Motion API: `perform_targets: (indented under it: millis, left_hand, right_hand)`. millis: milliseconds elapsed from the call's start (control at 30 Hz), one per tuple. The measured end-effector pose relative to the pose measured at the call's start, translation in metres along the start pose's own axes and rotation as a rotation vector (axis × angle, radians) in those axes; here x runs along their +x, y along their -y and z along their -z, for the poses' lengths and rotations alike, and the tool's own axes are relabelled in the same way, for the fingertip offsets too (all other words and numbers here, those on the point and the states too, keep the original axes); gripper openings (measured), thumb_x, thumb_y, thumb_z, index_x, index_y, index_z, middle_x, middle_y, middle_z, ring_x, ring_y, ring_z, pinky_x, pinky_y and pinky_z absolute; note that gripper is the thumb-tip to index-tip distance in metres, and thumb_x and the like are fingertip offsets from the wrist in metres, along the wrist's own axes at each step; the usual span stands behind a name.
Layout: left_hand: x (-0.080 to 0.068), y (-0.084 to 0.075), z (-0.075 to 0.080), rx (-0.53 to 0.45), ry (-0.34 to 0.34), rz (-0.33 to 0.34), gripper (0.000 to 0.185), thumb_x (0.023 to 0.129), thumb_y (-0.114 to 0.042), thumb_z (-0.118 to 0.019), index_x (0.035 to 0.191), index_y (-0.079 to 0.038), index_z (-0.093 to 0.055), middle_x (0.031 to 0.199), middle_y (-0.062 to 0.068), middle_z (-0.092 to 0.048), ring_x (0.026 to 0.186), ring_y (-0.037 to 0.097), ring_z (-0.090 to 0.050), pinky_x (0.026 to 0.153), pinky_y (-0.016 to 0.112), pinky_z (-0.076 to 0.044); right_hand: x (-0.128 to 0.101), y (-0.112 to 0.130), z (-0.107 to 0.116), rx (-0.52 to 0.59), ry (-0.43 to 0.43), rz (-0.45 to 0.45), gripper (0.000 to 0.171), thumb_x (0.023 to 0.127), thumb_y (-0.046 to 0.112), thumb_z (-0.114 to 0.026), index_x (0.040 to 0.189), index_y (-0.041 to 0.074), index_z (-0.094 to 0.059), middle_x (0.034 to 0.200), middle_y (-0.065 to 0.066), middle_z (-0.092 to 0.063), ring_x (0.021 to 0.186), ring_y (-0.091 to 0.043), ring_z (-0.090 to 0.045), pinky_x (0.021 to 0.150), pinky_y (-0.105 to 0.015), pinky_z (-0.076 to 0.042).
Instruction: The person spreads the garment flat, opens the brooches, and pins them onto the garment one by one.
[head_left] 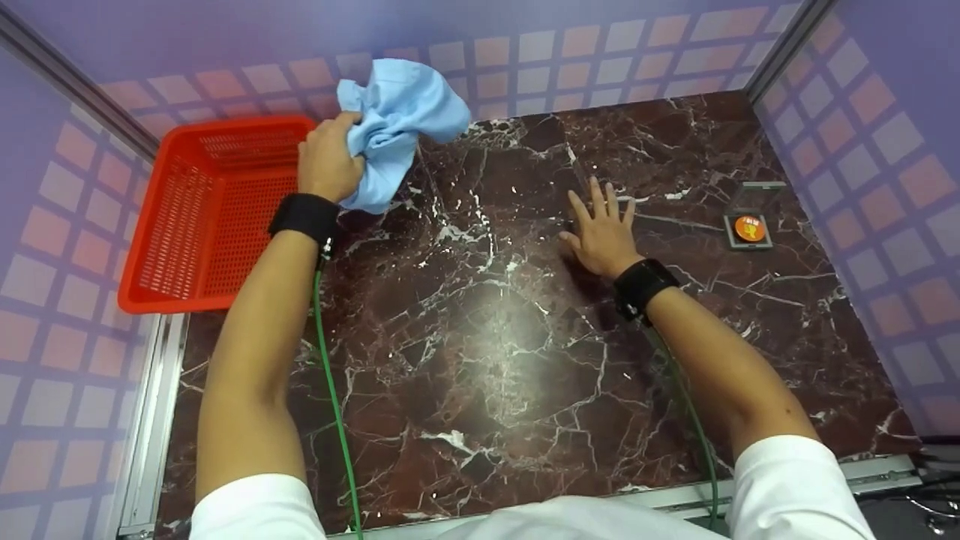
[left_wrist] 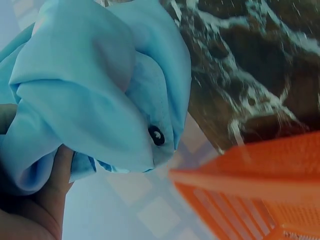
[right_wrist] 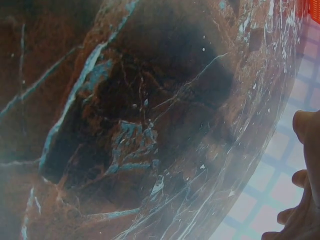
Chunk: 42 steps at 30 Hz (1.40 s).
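Head view, from left to right: a red plastic basket (head_left: 202, 217) sits at the left edge of the dark marble table (head_left: 480, 360), its perforated walls upright. Just beside its right rim, the left hand (head_left: 328, 161) is raised with its fingers curled tightly round a crumpled light blue cloth (head_left: 397, 124). The cloth bunches above and to the right of the fist, clear of the tabletop and beside the basket rather than in it. A black strap circles that wrist, and a green cable runs back along the forearm. Farther right, the right hand (head_left: 600, 232) rests on the marble with fingers straight and spread, holding nothing; the two hands are well apart. Near the table's right edge lies a small grey square plate with an orange button (head_left: 750, 229).

The left wrist view shows a dark button (left_wrist: 156, 135) on the cloth, with the basket's orange rim close below.
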<state>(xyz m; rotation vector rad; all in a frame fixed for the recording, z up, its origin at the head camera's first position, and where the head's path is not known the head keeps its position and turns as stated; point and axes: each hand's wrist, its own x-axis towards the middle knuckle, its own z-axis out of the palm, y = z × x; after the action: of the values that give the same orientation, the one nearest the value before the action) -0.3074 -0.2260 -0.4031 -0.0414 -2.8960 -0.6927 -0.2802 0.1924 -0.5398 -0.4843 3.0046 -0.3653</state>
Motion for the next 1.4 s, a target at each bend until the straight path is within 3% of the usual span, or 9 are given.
perform_targets:
  millis: [400, 900, 1267, 1400]
  left_hand:
    - [-0.010, -0.015, -0.036, 0.010, 0.042, -0.132, 0.055, 0.086, -0.004, -0.065, 0.140, -0.013, -0.058, 0.132, 0.020, -0.062, 0.117, 0.044, -0.059, 0.093, 0.062, -0.046]
    - [-0.025, -0.043, -0.080, 0.030, 0.129, -0.262, 0.058, 0.082, -0.003, -0.070, 0.138, -0.015, -0.060, 0.131, 0.017, -0.062, 0.108, 0.044, -0.062, 0.091, 0.057, -0.049]
    - [-0.039, -0.054, -0.110, 0.036, 0.199, -0.354, 0.055, 0.086, -0.006, -0.070, 0.139, -0.017, -0.060, 0.134, 0.014, -0.060, 0.116, 0.038, -0.061, 0.094, 0.057, -0.048]
    - [-0.042, -0.056, -0.117, 0.032, 0.224, -0.357, 0.057, 0.086, -0.002, -0.069, 0.139, -0.021, -0.060, 0.141, 0.012, -0.055, 0.104, 0.042, -0.064, 0.084, 0.056, -0.051]
  right_hand:
    - [0.000, 0.001, -0.001, -0.019, 0.014, -0.001, 0.074, 0.102, 0.046, -0.052, 0.161, 0.015, -0.021, 0.166, -0.023, 0.000, 0.151, -0.047, -0.001, 0.111, -0.074, -0.001]
    - [-0.001, -0.002, -0.004, -0.033, 0.012, -0.003, 0.074, 0.102, 0.047, -0.051, 0.162, 0.016, -0.020, 0.166, -0.022, 0.002, 0.151, -0.046, 0.000, 0.111, -0.074, -0.002]
    - [-0.002, -0.003, -0.005, -0.021, 0.019, 0.000, 0.074, 0.102, 0.046, -0.052, 0.161, 0.014, -0.021, 0.166, -0.023, 0.002, 0.151, -0.046, 0.000, 0.111, -0.074, -0.001]
    - [-0.002, -0.005, -0.006, -0.001, 0.027, -0.004, 0.076, 0.101, 0.048, -0.052, 0.161, 0.015, -0.021, 0.167, -0.022, 0.002, 0.151, -0.046, 0.002, 0.111, -0.074, 0.002]
